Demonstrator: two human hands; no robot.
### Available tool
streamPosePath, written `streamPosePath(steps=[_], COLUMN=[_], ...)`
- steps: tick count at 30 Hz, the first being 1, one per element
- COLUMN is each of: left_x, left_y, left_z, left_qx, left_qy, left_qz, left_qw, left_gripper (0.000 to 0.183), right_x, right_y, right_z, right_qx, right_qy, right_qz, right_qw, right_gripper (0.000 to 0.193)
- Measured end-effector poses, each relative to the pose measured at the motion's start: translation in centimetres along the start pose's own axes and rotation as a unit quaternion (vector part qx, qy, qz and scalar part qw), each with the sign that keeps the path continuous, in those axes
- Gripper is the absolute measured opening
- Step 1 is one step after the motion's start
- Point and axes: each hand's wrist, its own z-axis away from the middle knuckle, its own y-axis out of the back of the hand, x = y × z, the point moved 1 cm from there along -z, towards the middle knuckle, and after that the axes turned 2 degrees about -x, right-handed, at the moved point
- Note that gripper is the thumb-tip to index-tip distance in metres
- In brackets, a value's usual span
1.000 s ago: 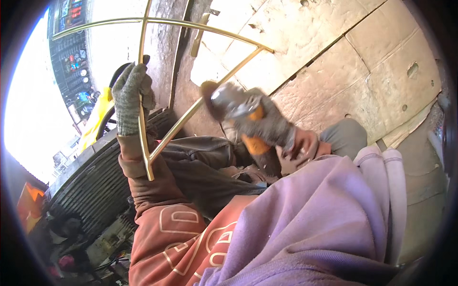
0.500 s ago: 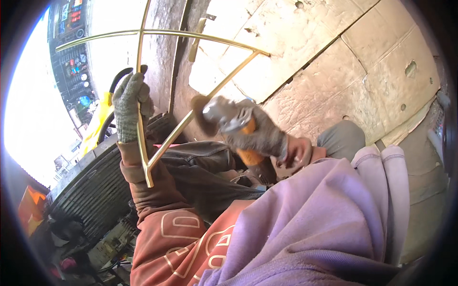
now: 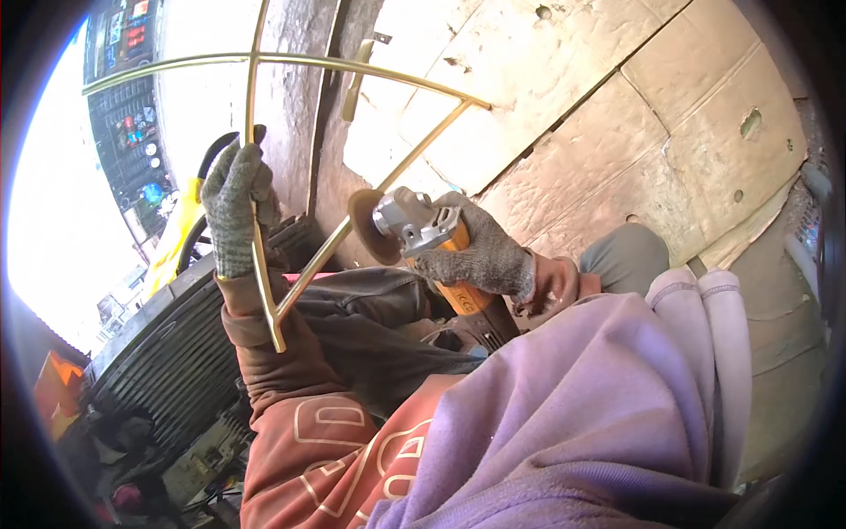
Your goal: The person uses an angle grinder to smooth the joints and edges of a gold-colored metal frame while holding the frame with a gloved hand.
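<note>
My left hand (image 3: 234, 208), in a grey knit glove, is closed round one bar of a gold-coloured metal frame (image 3: 348, 63). The frame has a long crossbar and a slanting bar that meets the held bar in a point near my left forearm. In my right hand (image 3: 483, 251), also gloved, is an orange and grey angle grinder (image 3: 456, 295), gripped near its metal head. Its brownish disc (image 3: 374, 227) stands on edge at the slanting bar, overlapping it; whether they touch I cannot tell.
Brown cardboard sheets (image 3: 608, 167) cover the area at upper right. A ribbed dark metal piece (image 3: 163, 353) lies at lower left, near a yellow object (image 3: 181, 234) and a black hose. An orange object (image 3: 58, 388) is at the far left. Purple cloth (image 3: 564, 397) drapes across my front.
The frame and my left hand have shifted slightly left. The grinder's head has tilted and now looks sharper, its disc still at the slanting bar.
</note>
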Motion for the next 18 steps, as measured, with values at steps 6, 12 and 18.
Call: streamPosePath(steps=[6,12,18], left_x=[-0.4,-0.2,-0.9], left_y=[-0.2,-0.7,-0.3], left_z=[1.8,2.9,3.6], left_qx=[0.011,0.022,0.031], left_qy=[-0.079,-0.079,-0.081], left_qz=[-0.003,-0.054,-0.051], left_qw=[0.997,0.995,0.995], left_gripper=[0.036,0.037,0.035], right_x=[-0.5,-0.3,2.6], right_y=[5.7,4.0,-1.1], right_z=[0.5,-0.3,0.7], right_qx=[0.105,0.084,-0.007], right_qy=[-0.077,-0.023,0.001], right_qz=[-0.040,-0.038,0.062], right_qw=[0.991,0.995,0.998], right_gripper=[0.044,0.037,0.061])
